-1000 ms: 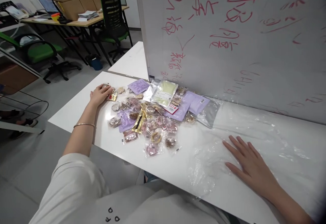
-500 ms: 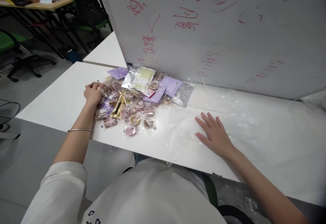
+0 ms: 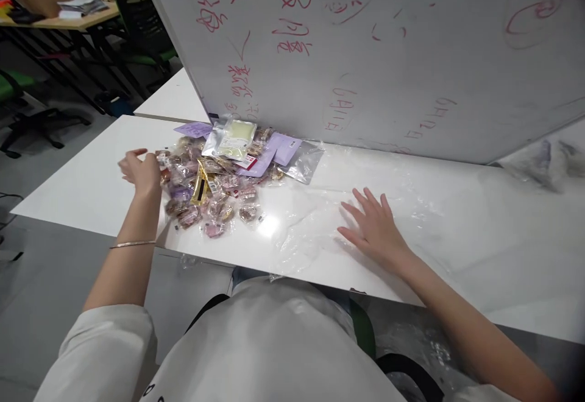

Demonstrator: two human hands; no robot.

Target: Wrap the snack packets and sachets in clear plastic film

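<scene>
A heap of small wrapped snacks (image 3: 214,198) lies at the left of the white table (image 3: 86,170), with a gold packet (image 3: 200,186) among them. On its far side rest a silver-and-green pouch (image 3: 237,137), purple packets (image 3: 287,148) and a flat silver pouch (image 3: 304,163). My left hand (image 3: 142,172) is just at the heap's left edge, slightly blurred, fingers loosely bent and apart, with nothing visible in them. To the right, my right hand (image 3: 377,231) lies spread, palm down, over a clear plastic sheet (image 3: 306,231); its fingers hold nothing.
A whiteboard (image 3: 320,85) with red writing stands along the table's far edge. Crumpled plastic (image 3: 543,161) lies at the far right. Behind on the left are a wooden desk (image 3: 86,21) and an office chair (image 3: 137,18). Clear plastic also hangs below the table's front edge.
My left hand has come off the heap's left side and shifted outward, fingers loosening. My right hand stays spread on the plastic. The view has turned a little to the right.
</scene>
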